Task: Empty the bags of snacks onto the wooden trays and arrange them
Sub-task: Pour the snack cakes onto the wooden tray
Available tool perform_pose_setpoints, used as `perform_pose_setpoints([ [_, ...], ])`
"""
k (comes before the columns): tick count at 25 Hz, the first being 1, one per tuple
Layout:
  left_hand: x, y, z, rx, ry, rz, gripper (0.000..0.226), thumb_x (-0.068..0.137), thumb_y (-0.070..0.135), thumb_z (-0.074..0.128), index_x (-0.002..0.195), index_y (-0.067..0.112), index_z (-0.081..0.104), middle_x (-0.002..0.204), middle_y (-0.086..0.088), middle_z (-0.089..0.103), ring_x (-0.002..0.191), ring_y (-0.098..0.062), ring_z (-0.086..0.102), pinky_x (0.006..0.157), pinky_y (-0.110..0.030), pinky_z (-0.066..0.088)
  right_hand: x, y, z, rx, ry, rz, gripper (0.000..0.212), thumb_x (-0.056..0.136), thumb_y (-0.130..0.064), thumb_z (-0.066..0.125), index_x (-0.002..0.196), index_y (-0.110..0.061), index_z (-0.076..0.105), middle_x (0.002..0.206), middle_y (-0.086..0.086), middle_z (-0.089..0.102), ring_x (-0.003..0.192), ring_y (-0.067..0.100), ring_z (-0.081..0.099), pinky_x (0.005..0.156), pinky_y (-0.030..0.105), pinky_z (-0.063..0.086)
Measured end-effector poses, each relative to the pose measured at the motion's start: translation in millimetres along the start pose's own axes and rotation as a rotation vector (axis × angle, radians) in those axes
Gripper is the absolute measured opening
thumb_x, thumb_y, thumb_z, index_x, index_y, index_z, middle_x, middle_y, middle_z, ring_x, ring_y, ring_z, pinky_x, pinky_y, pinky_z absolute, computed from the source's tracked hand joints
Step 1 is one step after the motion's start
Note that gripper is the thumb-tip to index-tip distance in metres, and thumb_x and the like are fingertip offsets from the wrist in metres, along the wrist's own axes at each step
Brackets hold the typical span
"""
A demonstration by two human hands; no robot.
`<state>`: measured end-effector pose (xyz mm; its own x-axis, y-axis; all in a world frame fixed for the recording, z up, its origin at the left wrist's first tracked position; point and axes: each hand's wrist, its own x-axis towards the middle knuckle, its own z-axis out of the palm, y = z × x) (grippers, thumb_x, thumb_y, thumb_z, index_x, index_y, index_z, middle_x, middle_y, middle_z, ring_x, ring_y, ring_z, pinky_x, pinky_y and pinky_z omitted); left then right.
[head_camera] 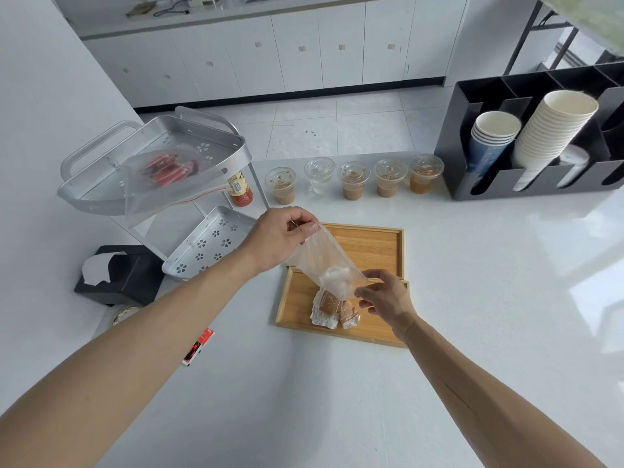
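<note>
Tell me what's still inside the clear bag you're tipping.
The clear bag, held by the left hand and right hand, shows one pale clump near its lower end. Wrapped snacks already lie on the near tray. The film blurs any finer contents.

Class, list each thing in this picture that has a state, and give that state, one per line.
Clear bag: upended, mouth down, still holding a snack.
Near wooden tray: holds wrapped snacks.
Far wooden tray: bare.
Left hand: pinching the bag's bottom.
Right hand: gripping the bag's mouth.
Drink cups: lidded.
</note>
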<state>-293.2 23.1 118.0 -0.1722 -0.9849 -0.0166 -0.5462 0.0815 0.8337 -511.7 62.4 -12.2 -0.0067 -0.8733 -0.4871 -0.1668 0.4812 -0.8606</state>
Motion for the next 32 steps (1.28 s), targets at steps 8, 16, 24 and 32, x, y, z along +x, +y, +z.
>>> perform_pose_setpoints([
  [8,-1,13,12,-0.009,-0.01,0.026,0.009,0.093,0.016,0.064,0.094,0.015,0.072,0.086,0.002,0.069,0.065,-0.005,0.057,0.068,-0.017,0.049,-13,1,-21,0.034,0.045,-0.047,0.037,0.08,-0.004,0.072,0.111,-0.022,0.062,0.078,0.002,0.074,0.06,0.014,0.064,0.056,0.026,0.051],
  [16,-32,-4,18,-0.025,0.14,-0.096,0.012,0.093,0.018,0.063,0.096,0.01,0.071,0.075,0.0,0.063,0.066,-0.009,0.056,0.068,-0.026,0.047,-29,1,-40,-0.043,0.048,-0.078,0.023,0.082,-0.007,0.068,0.104,-0.015,0.071,0.075,0.0,0.072,0.064,0.015,0.061,0.057,0.026,0.051],
  [24,-93,-36,24,-0.249,0.27,-0.359,0.02,0.092,0.007,0.061,0.087,0.024,0.069,0.084,0.002,0.061,0.078,-0.01,0.058,0.067,-0.022,0.048,-45,-1,-44,-0.109,-0.008,-0.137,0.02,0.085,-0.027,0.073,0.085,-0.007,0.071,0.087,0.001,0.07,0.08,0.015,0.06,0.075,0.036,0.049],
  [32,-143,-82,14,-0.461,0.318,-0.573,0.005,0.093,0.019,0.062,0.09,0.019,0.065,0.089,0.001,0.061,0.087,-0.015,0.057,0.075,-0.033,0.051,-61,-3,2,-0.065,-0.091,-0.145,0.014,0.094,-0.02,0.063,0.095,-0.006,0.061,0.077,0.008,0.073,0.065,0.022,0.066,0.065,0.032,0.048],
])
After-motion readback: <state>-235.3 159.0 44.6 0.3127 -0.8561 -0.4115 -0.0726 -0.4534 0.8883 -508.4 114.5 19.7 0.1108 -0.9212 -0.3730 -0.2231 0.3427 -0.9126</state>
